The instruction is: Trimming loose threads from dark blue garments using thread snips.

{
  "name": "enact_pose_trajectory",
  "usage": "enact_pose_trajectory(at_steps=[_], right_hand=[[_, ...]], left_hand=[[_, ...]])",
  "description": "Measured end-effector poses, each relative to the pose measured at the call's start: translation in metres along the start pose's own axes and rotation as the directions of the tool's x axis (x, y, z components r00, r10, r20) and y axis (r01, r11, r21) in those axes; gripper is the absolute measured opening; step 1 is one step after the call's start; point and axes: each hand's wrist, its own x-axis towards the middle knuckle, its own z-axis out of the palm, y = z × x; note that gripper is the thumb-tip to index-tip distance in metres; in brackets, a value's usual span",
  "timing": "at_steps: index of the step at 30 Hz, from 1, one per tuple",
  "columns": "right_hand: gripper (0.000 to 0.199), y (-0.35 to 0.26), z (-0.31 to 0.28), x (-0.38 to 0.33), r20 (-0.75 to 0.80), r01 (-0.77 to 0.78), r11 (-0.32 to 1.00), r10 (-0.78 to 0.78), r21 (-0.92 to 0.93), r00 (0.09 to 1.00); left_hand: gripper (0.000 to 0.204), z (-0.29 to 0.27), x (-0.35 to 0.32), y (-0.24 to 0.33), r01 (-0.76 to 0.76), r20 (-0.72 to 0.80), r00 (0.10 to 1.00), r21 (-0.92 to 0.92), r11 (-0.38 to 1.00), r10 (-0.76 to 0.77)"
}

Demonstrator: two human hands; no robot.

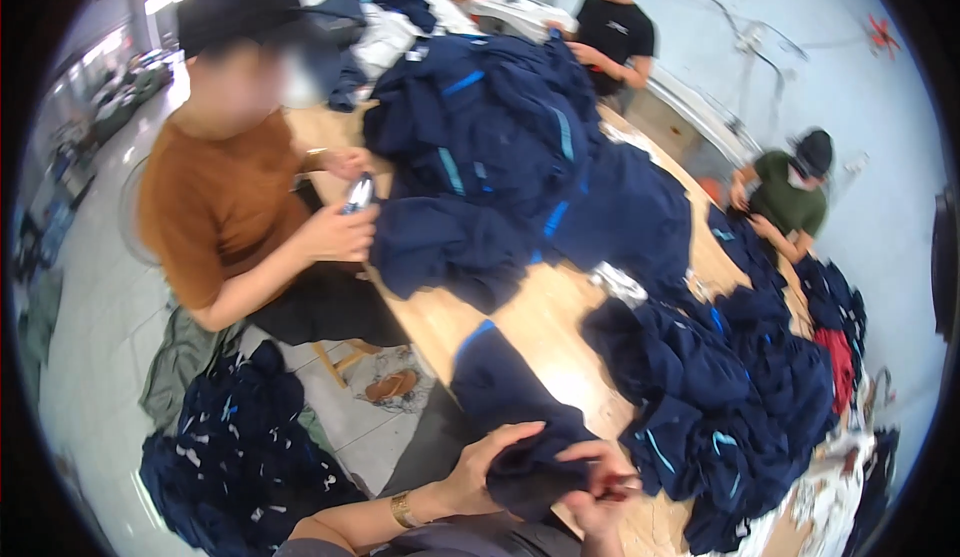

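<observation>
A navy garment [510, 377] with a bright blue strip lies over the near edge of the table and reaches into my hands. Bunched cloth is gripped in my left hand [485, 467], its fingers curled over the fabric and a gold-coloured band at the wrist. Close beside it, my right hand [598, 482] is closed at the right side of the cloth. A small dark reddish thing shows between its fingers, too blurred to name. To the right lies a heap of navy garments [690, 397] with light blue trim.
The wooden table [550, 302] bears a large navy garment pile [480, 107] at its far side. At left, a person in a brown shirt [215, 192] holds a shiny tool at navy cloth. Two more people work beyond. Dark cloth scraps [245, 457] heap on the floor.
</observation>
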Motion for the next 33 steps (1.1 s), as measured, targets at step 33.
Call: enact_pose_trajectory(at_steps=[33], right_hand=[[0.046,-0.07,-0.127,0.414,-0.173,0.279,0.894,-0.355,-0.351,0.919]], left_hand=[[0.037,-0.059,-0.058,-0.077,0.497,-0.257,0.833,-0.044,0.867,-0.49]])
